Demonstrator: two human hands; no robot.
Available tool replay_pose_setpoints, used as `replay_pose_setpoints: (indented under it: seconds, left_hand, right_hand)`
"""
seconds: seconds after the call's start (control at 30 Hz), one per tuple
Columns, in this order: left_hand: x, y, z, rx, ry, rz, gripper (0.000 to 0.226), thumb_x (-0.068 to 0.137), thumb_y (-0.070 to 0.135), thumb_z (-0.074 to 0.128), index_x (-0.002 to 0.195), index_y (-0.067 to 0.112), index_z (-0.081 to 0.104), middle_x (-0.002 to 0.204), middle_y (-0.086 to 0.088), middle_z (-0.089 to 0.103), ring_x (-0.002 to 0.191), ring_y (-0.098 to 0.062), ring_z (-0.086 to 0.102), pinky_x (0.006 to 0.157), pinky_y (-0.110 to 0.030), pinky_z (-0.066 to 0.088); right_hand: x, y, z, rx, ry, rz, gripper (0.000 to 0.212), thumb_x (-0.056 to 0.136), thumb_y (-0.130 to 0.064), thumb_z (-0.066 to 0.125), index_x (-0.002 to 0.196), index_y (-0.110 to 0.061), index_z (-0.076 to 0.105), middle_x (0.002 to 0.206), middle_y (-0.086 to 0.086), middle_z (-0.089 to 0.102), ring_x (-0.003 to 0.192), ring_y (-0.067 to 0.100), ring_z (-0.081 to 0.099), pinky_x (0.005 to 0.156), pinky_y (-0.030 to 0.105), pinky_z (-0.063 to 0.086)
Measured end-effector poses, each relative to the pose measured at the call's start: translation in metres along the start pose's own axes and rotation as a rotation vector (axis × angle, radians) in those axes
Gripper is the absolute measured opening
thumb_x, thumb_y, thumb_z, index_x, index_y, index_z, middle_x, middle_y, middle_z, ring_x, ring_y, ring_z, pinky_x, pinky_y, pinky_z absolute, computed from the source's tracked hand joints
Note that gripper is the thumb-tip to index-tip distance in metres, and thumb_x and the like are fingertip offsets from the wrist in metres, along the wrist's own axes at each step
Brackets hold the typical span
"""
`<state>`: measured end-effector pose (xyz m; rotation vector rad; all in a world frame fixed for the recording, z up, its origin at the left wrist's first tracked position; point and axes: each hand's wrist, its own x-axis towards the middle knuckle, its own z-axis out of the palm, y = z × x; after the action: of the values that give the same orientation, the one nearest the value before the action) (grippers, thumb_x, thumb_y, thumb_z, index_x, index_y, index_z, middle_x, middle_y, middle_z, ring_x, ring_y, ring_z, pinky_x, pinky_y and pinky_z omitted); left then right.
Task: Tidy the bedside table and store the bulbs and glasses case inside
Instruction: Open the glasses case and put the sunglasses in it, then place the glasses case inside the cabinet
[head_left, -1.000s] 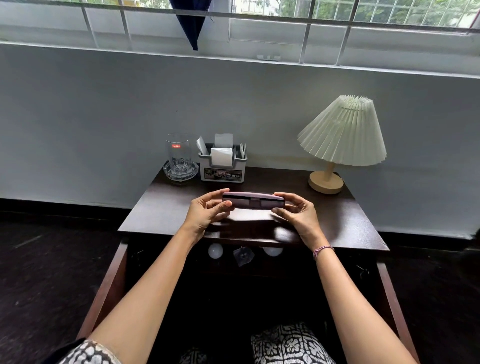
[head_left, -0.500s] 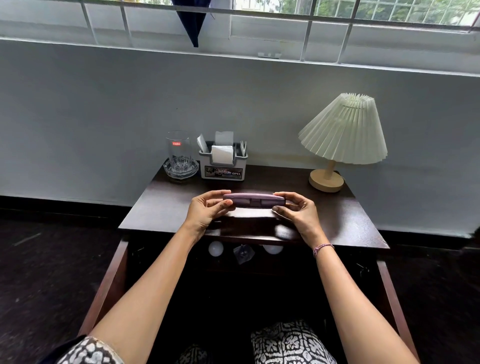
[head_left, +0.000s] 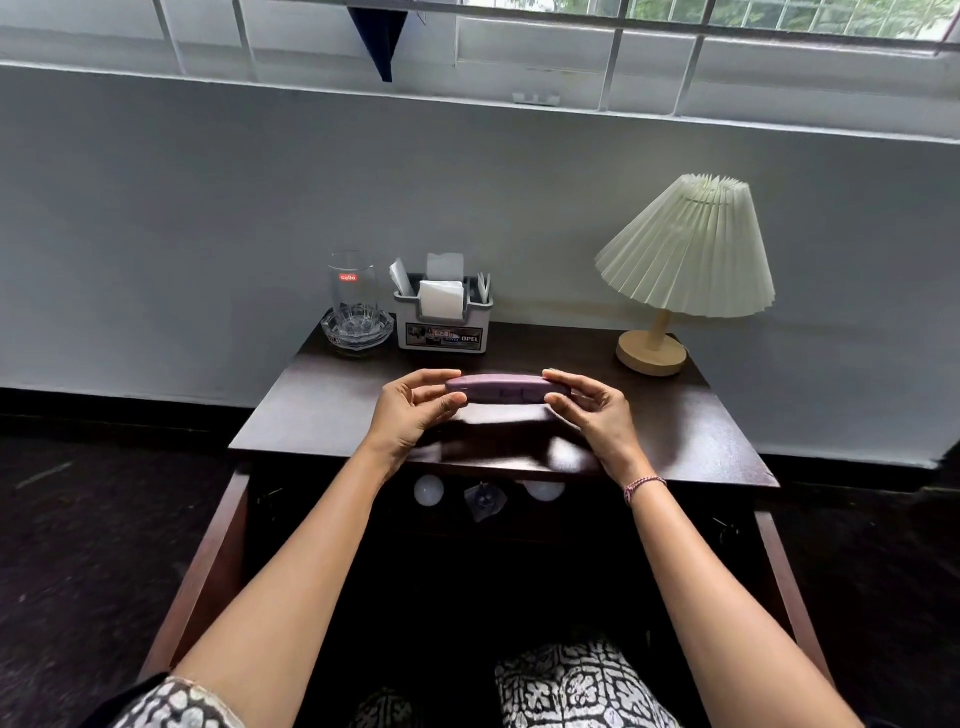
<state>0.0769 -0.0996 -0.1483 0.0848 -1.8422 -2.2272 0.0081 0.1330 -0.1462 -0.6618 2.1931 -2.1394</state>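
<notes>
A closed purple glasses case (head_left: 501, 388) is held level just above the dark wooden bedside table (head_left: 322, 415), near its middle. My left hand (head_left: 410, 410) pinches the case's left end and my right hand (head_left: 597, 415) pinches its right end. Under the table's front edge the drawer (head_left: 208, 571) stands pulled out towards me. Deep in its shadow lie two white bulbs (head_left: 429, 490) (head_left: 544, 490) with a small clear bulb (head_left: 485, 503) between them.
At the table's back left a drinking glass (head_left: 351, 291) stands in a glass dish (head_left: 357, 332), next to a white holder with paper napkins (head_left: 443, 322). A pleated lamp (head_left: 685, 260) occupies the back right corner. A grey wall rises behind.
Both hands have held the case steady at the same spot over the table. Only the view shifted slightly downwards.
</notes>
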Motion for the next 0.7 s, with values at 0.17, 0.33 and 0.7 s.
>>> replay_pose_setpoints:
  seconds: [0.17, 0.33, 0.7]
  left_hand:
    - [0.003, -0.004, -0.001, 0.048, -0.003, 0.025, 0.032, 0.072, -0.002, 0.074, 0.097, 0.019, 0.070, 0.093, -0.008, 0.072, 0.080, -0.011, 0.070, 0.072, -0.020, 0.058]
    - [0.002, -0.004, -0.002, 0.155, -0.024, 0.064, 0.040, 0.074, -0.005, 0.072, 0.110, 0.008, 0.064, 0.106, -0.015, 0.068, 0.088, -0.014, 0.068, 0.087, -0.023, 0.055]
    - [0.000, -0.005, -0.002, 0.273, -0.023, 0.139, 0.044, 0.072, -0.006, 0.073, 0.114, 0.005, 0.064, 0.106, -0.005, 0.068, 0.083, 0.001, 0.065, 0.087, -0.015, 0.052]
  right_hand:
    - [0.002, 0.005, -0.001, 0.027, -0.018, 0.012, 0.029, 0.073, -0.009, 0.073, 0.100, -0.020, 0.071, 0.107, -0.001, 0.070, 0.099, 0.005, 0.066, 0.093, 0.024, 0.052]
    - [0.004, 0.008, 0.001, -0.042, 0.013, -0.022, 0.027, 0.071, -0.002, 0.076, 0.094, -0.015, 0.070, 0.099, 0.001, 0.071, 0.092, 0.004, 0.067, 0.087, 0.018, 0.052]
    - [0.003, 0.009, 0.001, -0.087, 0.014, -0.030, 0.029, 0.070, -0.002, 0.078, 0.090, -0.022, 0.072, 0.111, 0.007, 0.068, 0.108, 0.016, 0.064, 0.105, 0.036, 0.044]
